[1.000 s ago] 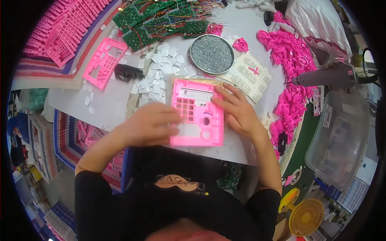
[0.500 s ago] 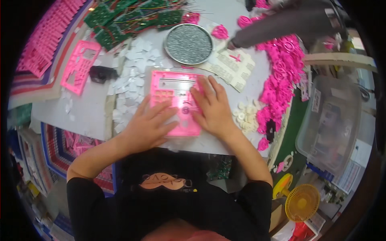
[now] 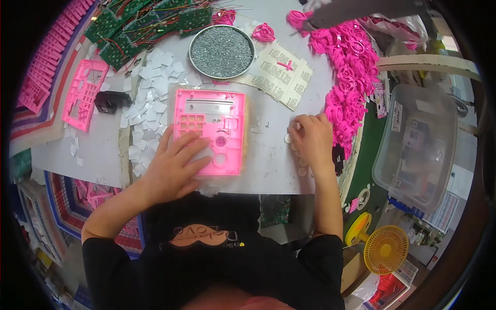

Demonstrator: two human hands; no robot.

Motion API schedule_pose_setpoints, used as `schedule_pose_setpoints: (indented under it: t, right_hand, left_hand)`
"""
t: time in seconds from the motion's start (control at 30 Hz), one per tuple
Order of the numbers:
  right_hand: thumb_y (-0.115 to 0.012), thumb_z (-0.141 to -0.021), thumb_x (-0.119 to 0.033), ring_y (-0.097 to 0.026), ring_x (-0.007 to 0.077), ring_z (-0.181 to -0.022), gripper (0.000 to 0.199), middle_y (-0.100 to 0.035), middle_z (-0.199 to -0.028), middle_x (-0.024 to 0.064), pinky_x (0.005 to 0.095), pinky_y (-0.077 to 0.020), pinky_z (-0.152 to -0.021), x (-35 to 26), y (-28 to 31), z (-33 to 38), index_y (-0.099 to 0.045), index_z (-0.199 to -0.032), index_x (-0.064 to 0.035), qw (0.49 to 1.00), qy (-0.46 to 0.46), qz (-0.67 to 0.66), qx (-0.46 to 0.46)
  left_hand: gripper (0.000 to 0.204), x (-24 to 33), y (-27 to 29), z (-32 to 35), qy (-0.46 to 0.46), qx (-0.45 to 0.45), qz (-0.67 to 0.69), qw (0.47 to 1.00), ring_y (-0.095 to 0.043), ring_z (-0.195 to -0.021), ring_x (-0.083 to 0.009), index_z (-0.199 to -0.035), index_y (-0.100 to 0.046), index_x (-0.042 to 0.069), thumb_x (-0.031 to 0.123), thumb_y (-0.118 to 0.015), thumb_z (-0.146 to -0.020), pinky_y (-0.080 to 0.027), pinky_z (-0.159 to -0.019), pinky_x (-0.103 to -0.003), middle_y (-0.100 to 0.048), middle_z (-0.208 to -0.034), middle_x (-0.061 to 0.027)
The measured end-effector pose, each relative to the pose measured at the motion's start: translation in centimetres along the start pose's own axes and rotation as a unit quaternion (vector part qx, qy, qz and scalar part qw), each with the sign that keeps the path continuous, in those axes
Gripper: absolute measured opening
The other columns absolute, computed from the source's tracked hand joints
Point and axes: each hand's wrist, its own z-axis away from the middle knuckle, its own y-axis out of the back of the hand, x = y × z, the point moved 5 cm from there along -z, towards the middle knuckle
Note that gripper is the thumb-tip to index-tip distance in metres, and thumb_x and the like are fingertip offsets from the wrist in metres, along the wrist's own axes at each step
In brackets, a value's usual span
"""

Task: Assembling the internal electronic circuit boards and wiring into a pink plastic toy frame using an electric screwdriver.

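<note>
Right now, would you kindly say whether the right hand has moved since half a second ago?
Yes, the right hand moved rightward, off the pink panel to the pale discs, judged against the round dish.

Passable: tabletop point(image 3: 268, 150) between pink panel point(image 3: 213, 131) and right-hand fingers point(image 3: 305, 123) | Blocked: round dish point(image 3: 222, 78) beyond; pink-parts heap point(image 3: 347, 77) rightward

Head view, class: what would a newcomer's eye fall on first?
The bright pink panel on the table, partly under the left hand, would probably catch the eye first. Next comes the heap of pink parts along the table's right side. Beyond the panel, a round dish of silvery pieces stands out.
</note>
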Motion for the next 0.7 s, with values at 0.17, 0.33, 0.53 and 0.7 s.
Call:
schedule_pose_setpoints:
  t: [0.17, 0.33, 0.53, 0.7]
  right_hand:
    - [-0.074, -0.078, -0.007, -0.063, 0.025, -0.077, 0.02, -0.066, -0.096, 0.0117, 0.0363, -0.0523, -0.07, -5.3, 1.5, -0.7, -0.069, -0.097, -0.0035, 0.964, 0.074, -0.25, 0.05]
    - [-0.073, -0.08, 0.003, -0.067, 0.0141, -0.073, 0.021, -0.067, -0.1, 0.0112, 0.0247, -0.0539, -0.063, -13.5, 2.4, -0.6, -0.069, -0.101, 0.0013, 0.871, 0.122, -0.475, 0.031]
    - [-0.073, -0.083, 0.001, -0.065, 0.0111, -0.075, 0.014, -0.069, -0.093, 0.008, 0.0248, -0.0538, -0.063, -13.4, -1.3, -0.3, -0.069, -0.097, 0.0015, 0.79, -0.076, -0.608, -0.002]
    - [-0.073, -0.076, 0.0, -0.061, 0.0246, -0.088, 0.013, -0.066, -0.09, 0.0084, 0.0357, -0.0519, -0.073, -14.3, 0.0, -0.8, -0.067, -0.088, -0.0003, 0.965, 0.127, -0.212, 0.092]
  left_hand:
    - [0.029, 0.5, 3.2, -1.6, 0.067, 0.195, 0.144, 0.968, -0.063, -0.094, -0.0273, -0.106, -0.066, 0.009, 0.014, -0.075, -0.078, -0.05, -0.083, -0.039, -0.064, -0.103, -0.012]
    - [0.006, -1.1, 2.1, -4.8, 0.191, 0.037, 0.493, 0.848, -0.051, -0.062, -0.0082, -0.09, -0.065, 0.003, 0.009, -0.065, -0.091, -0.039, -0.057, -0.023, -0.056, -0.071, -0.0045]
    - [0.01, -0.9, 2.4, -4.1, 0.115, 0.102, 0.279, 0.948, -0.055, -0.067, -0.018, -0.088, -0.063, 0.002, 0.011, -0.067, -0.088, -0.044, -0.061, -0.03, -0.059, -0.075, -0.0073]
    - [0.027, -0.5, 2.0, -2.8, 0.016, 0.173, 0.033, 0.984, -0.056, -0.102, -0.0327, -0.096, -0.063, 0.004, 0.016, -0.074, -0.075, -0.047, -0.088, -0.043, -0.06, -0.104, -0.0116]
